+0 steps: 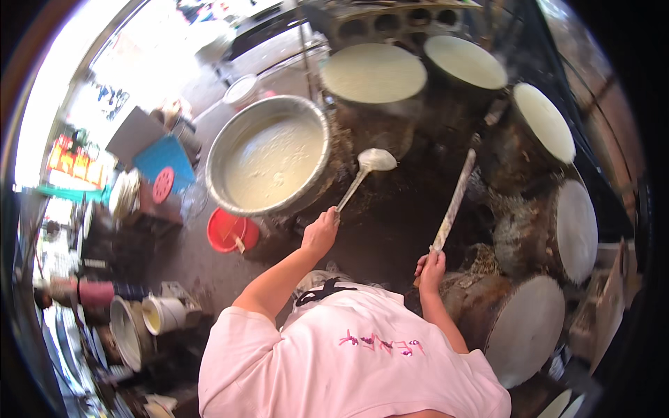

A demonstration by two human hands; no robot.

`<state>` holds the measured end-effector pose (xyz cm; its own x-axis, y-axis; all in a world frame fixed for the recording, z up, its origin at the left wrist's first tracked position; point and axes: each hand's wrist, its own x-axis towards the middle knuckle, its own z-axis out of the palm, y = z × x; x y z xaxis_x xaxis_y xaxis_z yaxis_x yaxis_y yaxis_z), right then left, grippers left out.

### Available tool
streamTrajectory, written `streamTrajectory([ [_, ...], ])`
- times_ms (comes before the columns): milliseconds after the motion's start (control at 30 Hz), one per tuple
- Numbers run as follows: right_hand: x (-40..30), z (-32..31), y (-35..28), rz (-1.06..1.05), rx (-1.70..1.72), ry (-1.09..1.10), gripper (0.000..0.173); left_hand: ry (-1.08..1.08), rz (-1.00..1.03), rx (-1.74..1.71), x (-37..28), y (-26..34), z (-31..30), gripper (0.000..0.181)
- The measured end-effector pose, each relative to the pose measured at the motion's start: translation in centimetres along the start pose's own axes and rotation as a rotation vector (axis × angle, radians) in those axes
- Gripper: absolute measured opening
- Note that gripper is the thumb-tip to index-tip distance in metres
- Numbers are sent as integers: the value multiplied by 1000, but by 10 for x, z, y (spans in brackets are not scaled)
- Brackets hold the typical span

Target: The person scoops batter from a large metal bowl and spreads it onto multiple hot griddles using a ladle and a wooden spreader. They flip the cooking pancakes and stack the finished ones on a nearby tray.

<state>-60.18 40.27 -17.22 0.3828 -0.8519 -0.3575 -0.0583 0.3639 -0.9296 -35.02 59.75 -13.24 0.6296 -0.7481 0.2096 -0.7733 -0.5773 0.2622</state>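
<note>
My left hand point(320, 234) grips the handle of a ladle point(377, 160), whose pale-coated bowl points away from me. Beside the ladle stands a wide metal basin point(213, 180) of creamy liquid point(274, 162) with lumps or foam on its surface. In my right hand point(433, 270) is a long stick or wooden paddle point(454, 201), pale and smeared, its far end blurred near the griddles. Round griddles on drum-like stoves curve around me: a far one point(373, 73) carries a yellowish layer, and a near right one point(528, 329) looks greyish white.
A red bucket point(232, 230) with a stick-like thing in it stands by the basin. Further left are a white bucket point(164, 314), a metal pot point(125, 334) and a blue board point(166, 162). More griddles point(465, 61) point(576, 230) line the back and right. A person point(96, 292) is at far left.
</note>
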Motion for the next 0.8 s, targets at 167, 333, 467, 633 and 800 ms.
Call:
streamTrajectory([
  [167,40,106,-47,-59,-446,-549,26,364,-434,-285,-51,-79,-36,31],
  [333,109,271,-73,-583,-1286,-834,23,382,-1028,-1077,-31,-153,-60,16],
  [467,152,405,-82,-873,-1742,-841,18,264,-1138,-1132,18,-190,-51,18],
  [633,184,464,-119,-721,-1933,-1233,18,114,-1134,-1050,59,-233,-1,21],
  [800,197,452,-134,-508,-1885,-911,18,77,-943,-573,116,-268,107,28],
])
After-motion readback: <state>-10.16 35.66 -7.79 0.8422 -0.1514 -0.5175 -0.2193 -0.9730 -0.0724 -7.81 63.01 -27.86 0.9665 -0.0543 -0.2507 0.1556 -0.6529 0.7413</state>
